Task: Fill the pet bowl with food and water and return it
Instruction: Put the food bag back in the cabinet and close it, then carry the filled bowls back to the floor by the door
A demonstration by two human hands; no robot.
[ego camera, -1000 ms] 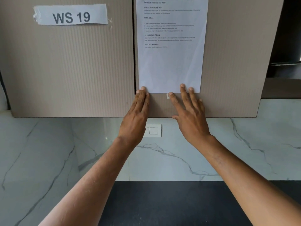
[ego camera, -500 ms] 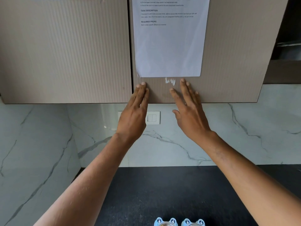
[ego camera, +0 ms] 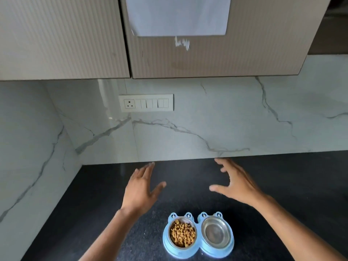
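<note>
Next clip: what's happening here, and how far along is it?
A person's left hand and right hand hover open above a black stone counter, holding nothing. Nearer the camera sits a blue double pet bowl: its left steel cup holds brown kibble, while the right steel cup looks empty or holds clear water.

Single head view, angled forward-down, near black countertop (ego camera: 282,185), facing marble backsplash (ego camera: 226,119).

Home kitchen — black stone counter (ego camera: 282,185), marble backsplash (ego camera: 226,119), wall cabinets (ego camera: 56,34), switch panel (ego camera: 146,103)
</note>
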